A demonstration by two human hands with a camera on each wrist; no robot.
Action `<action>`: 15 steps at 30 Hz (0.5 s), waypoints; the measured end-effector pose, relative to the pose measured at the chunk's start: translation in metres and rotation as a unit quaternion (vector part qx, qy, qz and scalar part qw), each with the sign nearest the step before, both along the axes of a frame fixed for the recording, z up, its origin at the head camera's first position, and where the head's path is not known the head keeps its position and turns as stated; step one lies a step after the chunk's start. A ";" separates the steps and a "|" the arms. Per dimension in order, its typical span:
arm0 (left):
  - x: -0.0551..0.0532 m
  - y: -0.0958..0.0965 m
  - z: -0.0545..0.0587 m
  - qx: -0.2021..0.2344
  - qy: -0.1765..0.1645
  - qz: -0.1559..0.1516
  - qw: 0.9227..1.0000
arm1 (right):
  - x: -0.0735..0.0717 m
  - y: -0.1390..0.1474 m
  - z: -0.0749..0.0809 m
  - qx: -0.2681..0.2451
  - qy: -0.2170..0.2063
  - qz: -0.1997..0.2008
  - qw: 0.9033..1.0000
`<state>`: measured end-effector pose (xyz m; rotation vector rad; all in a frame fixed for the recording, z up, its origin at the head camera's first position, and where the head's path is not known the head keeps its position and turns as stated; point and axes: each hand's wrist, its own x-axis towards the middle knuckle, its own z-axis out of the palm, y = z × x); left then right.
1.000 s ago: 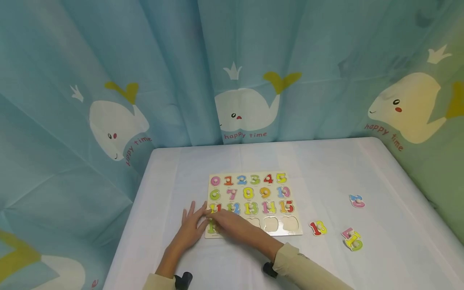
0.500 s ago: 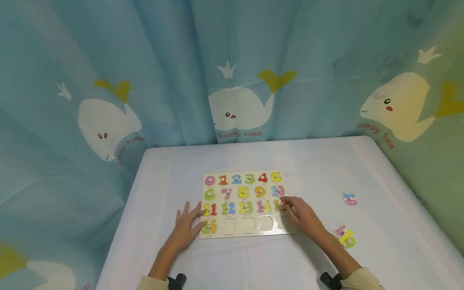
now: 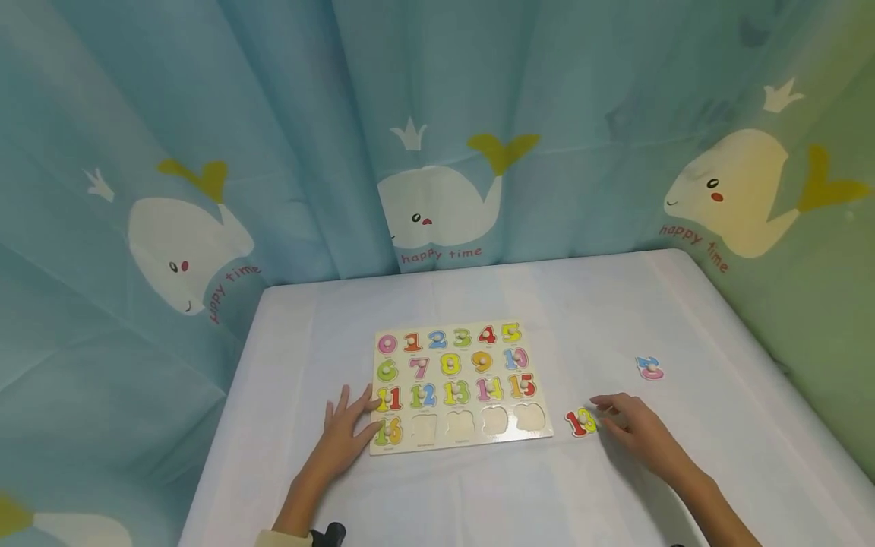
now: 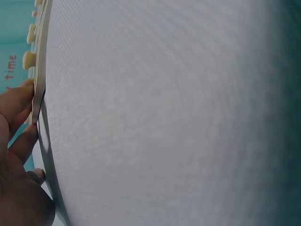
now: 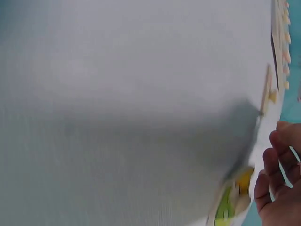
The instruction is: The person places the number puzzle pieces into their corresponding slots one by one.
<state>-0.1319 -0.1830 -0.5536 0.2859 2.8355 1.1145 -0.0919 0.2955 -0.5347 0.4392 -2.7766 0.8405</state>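
Observation:
A wooden number puzzle board [image 3: 441,430] lies on the white-covered table, pieces 0 to 16 in their places and several bare recesses in its bottom row. My left hand [image 3: 343,433] rests at the board's left edge, fingers spread, fingertips touching it near the 11 and 16. In the left wrist view its fingertips [image 4: 23,96] meet the board's rim. Just right of the board lies a red and yellow 18 piece [image 3: 581,422] with a knob. My right hand [image 3: 641,429] hovers close by that piece, fingers loosely bent, holding nothing.
A blue and pink number piece [image 3: 649,368] lies farther right on the table [image 3: 595,304]. Below the right hand, the right wrist view shows a green and yellow piece [image 5: 230,200], blurred. A blue whale-print curtain [image 3: 301,152] surrounds the table.
My right hand has left the bottom-left of the board, passed over its right side and come beside the 18 piece. The left hand stays at the left edge. The head view has shifted slightly.

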 end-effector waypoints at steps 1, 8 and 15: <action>0.000 0.000 0.000 0.000 -0.002 0.000 1.000 | 0.000 -0.003 -0.002 -0.001 -0.002 0.010 1.000; 0.001 0.002 0.001 0.002 -0.001 -0.002 1.000 | -0.004 -0.020 -0.012 0.017 -0.032 0.008 0.999; 0.002 0.001 0.003 0.002 0.012 -0.001 1.000 | -0.002 -0.019 -0.013 0.012 0.002 0.012 1.000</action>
